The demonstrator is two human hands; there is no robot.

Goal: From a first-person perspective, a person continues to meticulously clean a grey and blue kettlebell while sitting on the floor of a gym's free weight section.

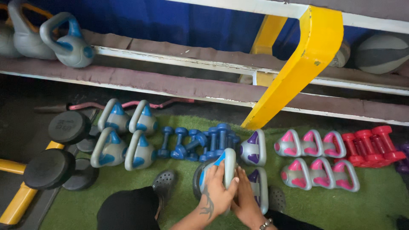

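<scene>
My left hand [218, 191] wraps over a grey kettlebell with a blue stripe [225, 164], low in the middle on the green turf. My right hand [247, 198] presses against the same kettlebell from the right, beside a grey and purple kettlebell [258, 187]. A second purple one [252, 148] stands just behind. Both hands grip the blue-striped kettlebell.
Several small blue dumbbells [196, 142] and grey-blue kettlebells [123, 136] lie to the left, pink kettlebells [315, 159] and red dumbbells [372, 145] to the right. Black dumbbells [55, 168] sit far left. A yellow rack post [298, 68] and shelf rails [170, 85] rise behind. My knee [128, 208] is bottom centre.
</scene>
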